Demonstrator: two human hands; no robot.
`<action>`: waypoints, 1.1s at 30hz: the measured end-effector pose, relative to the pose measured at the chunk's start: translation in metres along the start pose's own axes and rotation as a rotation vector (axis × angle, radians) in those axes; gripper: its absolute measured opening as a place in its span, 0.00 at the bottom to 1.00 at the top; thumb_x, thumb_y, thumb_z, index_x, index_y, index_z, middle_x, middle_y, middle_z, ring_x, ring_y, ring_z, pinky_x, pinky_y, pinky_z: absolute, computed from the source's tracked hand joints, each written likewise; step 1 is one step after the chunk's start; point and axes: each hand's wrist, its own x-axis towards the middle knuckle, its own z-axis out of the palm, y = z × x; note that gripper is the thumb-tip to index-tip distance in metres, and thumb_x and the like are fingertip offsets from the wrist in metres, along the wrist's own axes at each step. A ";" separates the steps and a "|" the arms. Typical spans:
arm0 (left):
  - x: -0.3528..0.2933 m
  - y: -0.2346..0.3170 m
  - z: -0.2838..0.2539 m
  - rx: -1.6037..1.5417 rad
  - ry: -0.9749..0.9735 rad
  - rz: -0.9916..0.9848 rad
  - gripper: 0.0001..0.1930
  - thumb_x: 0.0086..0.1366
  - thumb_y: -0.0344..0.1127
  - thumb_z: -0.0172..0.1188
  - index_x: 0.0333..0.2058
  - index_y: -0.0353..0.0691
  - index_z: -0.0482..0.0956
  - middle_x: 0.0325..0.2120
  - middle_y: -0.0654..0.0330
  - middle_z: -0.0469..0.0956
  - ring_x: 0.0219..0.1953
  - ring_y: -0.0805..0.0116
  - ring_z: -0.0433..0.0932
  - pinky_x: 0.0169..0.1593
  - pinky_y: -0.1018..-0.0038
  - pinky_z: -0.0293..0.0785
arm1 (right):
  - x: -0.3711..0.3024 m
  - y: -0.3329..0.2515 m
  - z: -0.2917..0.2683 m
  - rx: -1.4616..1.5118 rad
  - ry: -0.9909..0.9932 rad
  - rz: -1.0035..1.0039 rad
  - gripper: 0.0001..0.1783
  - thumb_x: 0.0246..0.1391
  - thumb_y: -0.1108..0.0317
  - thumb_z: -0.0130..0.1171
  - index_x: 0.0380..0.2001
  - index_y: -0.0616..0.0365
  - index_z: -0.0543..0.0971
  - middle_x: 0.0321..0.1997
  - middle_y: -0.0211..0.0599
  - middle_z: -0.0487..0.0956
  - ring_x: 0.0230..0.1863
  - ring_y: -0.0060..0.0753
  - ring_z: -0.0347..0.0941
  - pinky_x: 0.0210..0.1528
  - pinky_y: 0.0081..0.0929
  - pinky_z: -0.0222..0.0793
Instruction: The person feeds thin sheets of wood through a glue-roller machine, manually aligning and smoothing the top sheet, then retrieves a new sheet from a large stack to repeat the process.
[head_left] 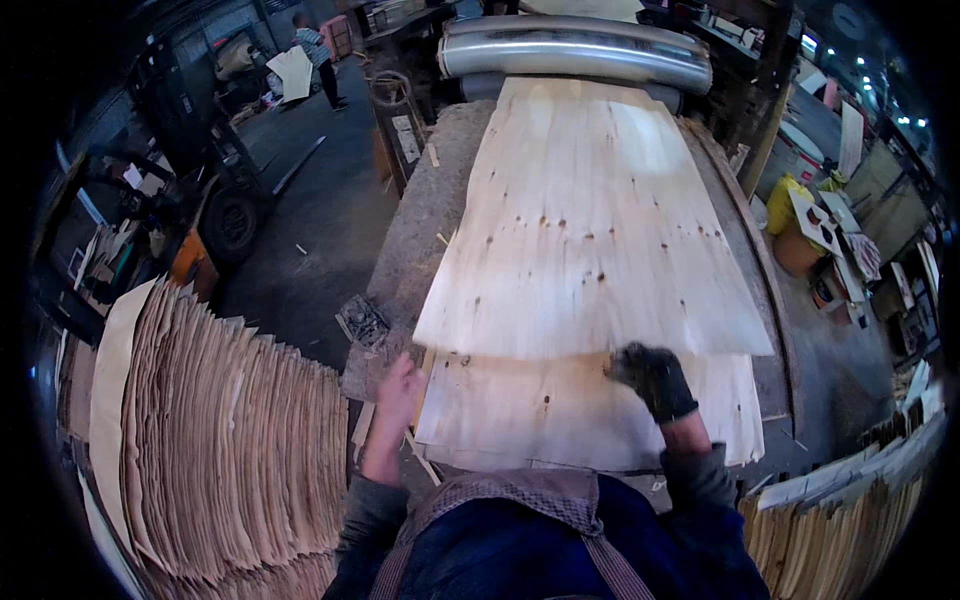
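Observation:
A large pale wood veneer sheet (580,240) with dark knots lies on the bench, its far end at a shiny metal roller (575,52). Beneath its near edge a second veneer sheet (520,405) shows, closer to my body. My right hand (652,380), in a black glove, is at the near edge of the upper sheet; its fingers are blurred, and I cannot tell whether they grip the edge. My left hand (400,388), bare and slightly smeared, is raised just left of the sheets. Its thumb stands apart from the fingers, with nothing visible in it.
A tall stack of veneer sheets (230,430) stands at my left, and another stack (850,500) at the lower right. A dark metal block (362,322) sits on the bench's left edge. Beyond are a forklift wheel (232,220) and a person (315,60) carrying pale sheets.

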 end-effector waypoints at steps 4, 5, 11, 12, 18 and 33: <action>-0.035 -0.008 0.034 0.532 -0.056 0.123 0.32 0.57 0.38 0.56 0.58 0.33 0.55 0.52 0.41 0.64 0.53 0.48 0.66 0.55 0.65 0.63 | 0.102 -0.028 -0.013 -0.100 0.096 -0.078 0.07 0.53 0.68 0.51 0.31 0.61 0.75 0.34 0.45 0.77 0.39 0.46 0.74 0.47 0.47 0.71; -0.039 -0.008 0.041 0.575 -0.006 0.165 0.33 0.56 0.38 0.57 0.58 0.34 0.55 0.52 0.40 0.63 0.53 0.47 0.66 0.55 0.64 0.62 | 0.128 -0.031 -0.025 -0.019 0.022 -0.120 0.10 0.56 0.68 0.45 0.35 0.63 0.73 0.37 0.48 0.76 0.42 0.49 0.72 0.50 0.50 0.68; -0.038 -0.003 0.024 0.324 -0.099 -0.070 0.31 0.55 0.35 0.57 0.57 0.34 0.58 0.50 0.43 0.66 0.52 0.52 0.67 0.54 0.68 0.64 | 0.152 -0.011 -0.010 0.139 0.018 -0.032 0.14 0.58 0.67 0.41 0.46 0.59 0.66 0.55 0.54 0.66 0.59 0.54 0.59 0.59 0.53 0.56; -0.034 -0.004 0.023 0.278 -0.126 -0.098 0.31 0.55 0.34 0.58 0.56 0.34 0.58 0.50 0.44 0.68 0.52 0.54 0.68 0.53 0.69 0.64 | 0.132 -0.003 -0.015 0.061 -0.037 -0.003 0.15 0.58 0.67 0.43 0.47 0.59 0.66 0.55 0.52 0.66 0.59 0.52 0.59 0.59 0.52 0.56; -0.021 0.019 -0.003 -0.426 -0.343 -0.218 0.28 0.52 0.21 0.54 0.54 0.31 0.61 0.47 0.55 0.72 0.46 0.71 0.71 0.49 0.78 0.66 | -0.023 0.046 0.029 -0.014 -0.079 0.227 0.24 0.60 0.67 0.40 0.57 0.66 0.58 0.56 0.53 0.65 0.57 0.50 0.63 0.60 0.46 0.57; -0.030 0.152 -0.033 -0.656 -0.338 0.025 0.31 0.54 0.15 0.46 0.59 0.34 0.55 0.43 0.52 0.75 0.42 0.72 0.74 0.46 0.78 0.69 | -0.174 0.089 -0.010 -0.690 0.363 -0.011 0.14 0.54 0.60 0.54 0.38 0.59 0.73 0.37 0.41 0.77 0.38 0.38 0.74 0.38 0.30 0.70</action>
